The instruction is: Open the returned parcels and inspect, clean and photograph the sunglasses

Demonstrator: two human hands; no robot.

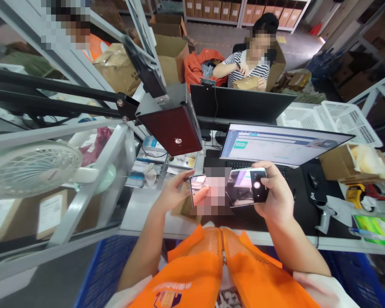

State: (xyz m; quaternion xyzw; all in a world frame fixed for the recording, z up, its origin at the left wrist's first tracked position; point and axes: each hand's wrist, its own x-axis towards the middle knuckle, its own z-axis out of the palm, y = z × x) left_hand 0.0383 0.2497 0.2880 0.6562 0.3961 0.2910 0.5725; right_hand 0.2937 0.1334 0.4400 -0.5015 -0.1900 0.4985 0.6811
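Two hands hold one phone (244, 187) sideways, above the near edge of the table (141, 214) and in front of the laptop (282, 143). Left hand (175, 192): grip closed on the phone's left end, fingers along the top edge, thumb on the face near the lower corner. Right hand (274, 190): grip closed on the phone's right end, fingers wrapped behind, thumb lying on the screen just beside a round white button. Middle of the phone screen is blurred out; content not readable.

Laptop is open, its screen lit with a page of white and teal panels. Behind it a dark monitor (240, 105) faces away, showing its back. A mouse (313, 179) sits on a black mat (317, 194) right of the laptop. A handheld scanner (324, 216) lies just beside the mat, near the table's front edge. Further right: an open cardboard box (336, 164) with pale contents, a yellow tape dispenser (354, 192), a green sheet (375, 224).

Overhead, a dark red lamp head (171, 124) hangs on a black arm (51, 100) that comes in from the left. A white fan (32, 169) is clipped to the grey shelf frame (90, 192) at left; cardboard boxes with labels stand below it. An orange mesh vest (211, 265) fills the lower centre of the view.

Across the table a co-worker in a striped shirt (248, 64) sits with both hands on a brown parcel (247, 83). An orange bag (202, 64) lies just beside that person. White plastic baskets (349, 119) stand at right, well apart from the phone.
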